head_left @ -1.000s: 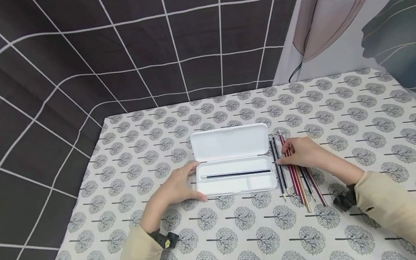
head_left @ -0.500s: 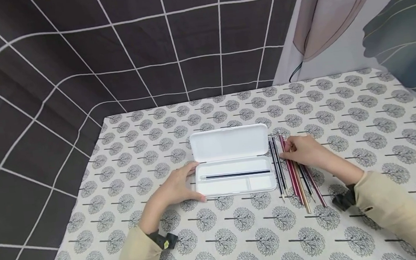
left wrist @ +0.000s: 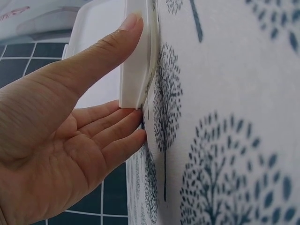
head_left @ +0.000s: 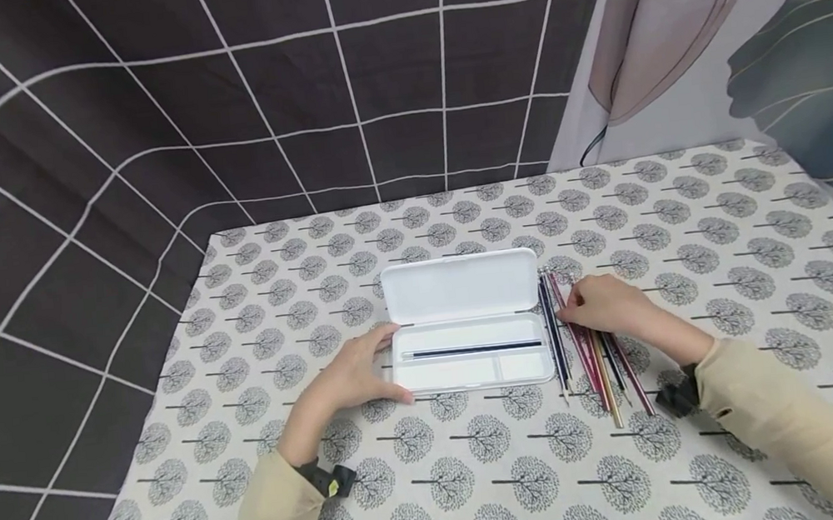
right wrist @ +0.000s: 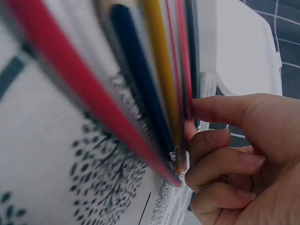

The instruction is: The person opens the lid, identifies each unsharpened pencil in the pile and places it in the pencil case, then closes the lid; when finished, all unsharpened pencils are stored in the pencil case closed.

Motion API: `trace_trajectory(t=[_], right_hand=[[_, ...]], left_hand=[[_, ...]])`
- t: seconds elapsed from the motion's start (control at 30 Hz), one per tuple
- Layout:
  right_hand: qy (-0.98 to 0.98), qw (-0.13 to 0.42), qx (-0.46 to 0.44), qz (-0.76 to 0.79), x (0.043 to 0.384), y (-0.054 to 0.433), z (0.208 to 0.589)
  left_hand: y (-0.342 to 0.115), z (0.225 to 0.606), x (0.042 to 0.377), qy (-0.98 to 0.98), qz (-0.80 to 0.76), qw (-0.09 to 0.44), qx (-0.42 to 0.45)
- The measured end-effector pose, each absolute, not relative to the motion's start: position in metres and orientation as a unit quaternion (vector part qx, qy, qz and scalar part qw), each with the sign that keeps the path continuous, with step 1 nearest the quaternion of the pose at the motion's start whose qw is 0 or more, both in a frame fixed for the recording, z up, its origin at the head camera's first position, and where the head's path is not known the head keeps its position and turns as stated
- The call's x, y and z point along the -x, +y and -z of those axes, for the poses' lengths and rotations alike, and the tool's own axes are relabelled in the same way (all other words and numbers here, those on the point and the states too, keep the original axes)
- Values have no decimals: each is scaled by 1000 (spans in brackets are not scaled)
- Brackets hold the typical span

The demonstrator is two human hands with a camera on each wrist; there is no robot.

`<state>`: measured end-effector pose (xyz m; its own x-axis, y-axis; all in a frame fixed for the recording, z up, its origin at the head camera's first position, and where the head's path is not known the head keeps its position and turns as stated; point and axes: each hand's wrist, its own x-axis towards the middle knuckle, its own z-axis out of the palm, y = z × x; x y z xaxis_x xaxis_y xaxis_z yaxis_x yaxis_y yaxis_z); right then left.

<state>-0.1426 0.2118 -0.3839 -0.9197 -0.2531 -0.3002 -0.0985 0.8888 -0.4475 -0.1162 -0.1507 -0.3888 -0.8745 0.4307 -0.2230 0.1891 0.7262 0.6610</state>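
A white pencil case (head_left: 460, 289) lies with its lid raised, and one dark blue pencil (head_left: 478, 349) rests lengthwise inside it. My left hand (head_left: 352, 373) holds the case's left end, the thumb along the front wall and the fingers at the end wall, as the left wrist view shows. To the right of the case, my right hand (head_left: 605, 305) pinches a red pencil (right wrist: 184, 65) between thumb and index finger; its other fingers are curled. Dark blue pencils (head_left: 554, 339) lie between that hand and the case.
Under and beside the right hand lie a gold pencil (head_left: 611, 396), another dark pencil (head_left: 615, 370) and a dark red pencil (head_left: 633, 377). The tablecloth (head_left: 409, 495) has a tree print. A dark gridded curtain (head_left: 280, 97) hangs behind the table.
The top end of the red pencil has swung left toward the dark blue pencils, with the right hand's fingers on it. The left hand and case stay in place.
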Motion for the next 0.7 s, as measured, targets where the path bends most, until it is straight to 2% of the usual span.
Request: trace_trajectory(t=[0.37, 0.53, 0.7], right_hand=[[925, 168, 105, 323, 153, 223, 363], [902, 96, 131, 400, 158, 224, 355], [862, 36, 197, 466, 158, 213, 362]], left_hand=[[-151, 389, 113, 915, -323, 187, -156], [-151, 391, 112, 911, -330, 187, -161], [-149, 387, 114, 915, -319, 181, -169]])
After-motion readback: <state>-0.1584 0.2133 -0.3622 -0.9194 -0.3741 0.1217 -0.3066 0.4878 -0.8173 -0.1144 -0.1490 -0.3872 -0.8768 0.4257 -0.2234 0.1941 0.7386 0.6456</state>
